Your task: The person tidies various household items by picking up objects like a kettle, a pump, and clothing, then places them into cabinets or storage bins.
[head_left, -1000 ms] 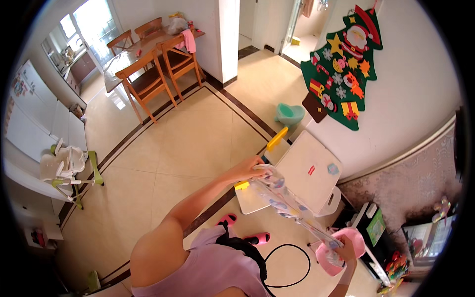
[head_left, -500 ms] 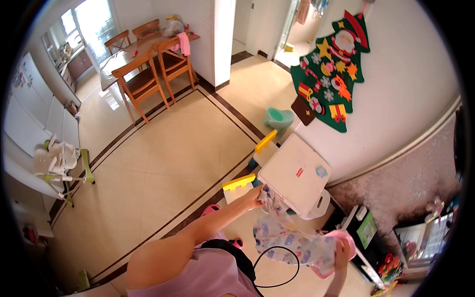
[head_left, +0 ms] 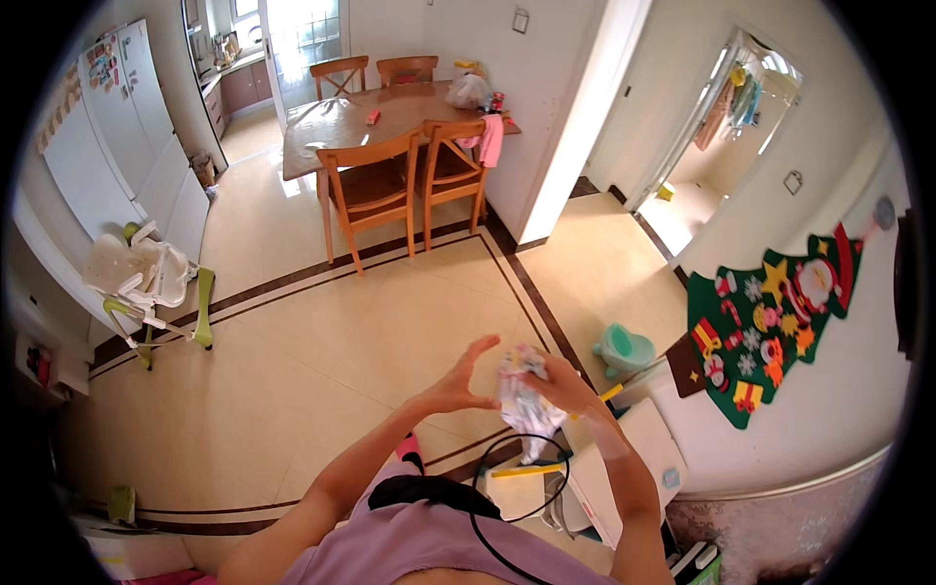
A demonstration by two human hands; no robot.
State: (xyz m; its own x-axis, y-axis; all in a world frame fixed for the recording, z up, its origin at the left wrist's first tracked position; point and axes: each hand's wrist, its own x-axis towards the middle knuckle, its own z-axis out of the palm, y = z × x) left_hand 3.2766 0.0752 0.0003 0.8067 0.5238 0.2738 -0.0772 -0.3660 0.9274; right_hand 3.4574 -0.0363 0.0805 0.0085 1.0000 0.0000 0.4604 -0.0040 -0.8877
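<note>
In front of me my right hand (head_left: 564, 385) grips a bunched, thin whitish cloth (head_left: 522, 390) with a coloured pattern. Its lower end hangs down toward a small child's chair. Just left of the cloth is my left hand (head_left: 460, 382), with thumb and fingers spread apart and nothing between them. Below and to the right, partly behind my right forearm, stands a white children's table (head_left: 639, 458). The chair's yellow-topped back (head_left: 526, 472) shows under the cloth.
A teal potty (head_left: 624, 349) stands on the floor by the wall, near a felt Christmas tree hanging (head_left: 770, 322). Farther off are a dining table (head_left: 390, 117) with wooden chairs (head_left: 370, 180), a white high chair (head_left: 151, 278) and a fridge (head_left: 127, 136). A black cable loop (head_left: 476, 487) hangs before me.
My view has swung toward the dining area. The cloth, stretched between both hands over a pink item, is now bunched in my right hand. My left hand has let go and opened.
</note>
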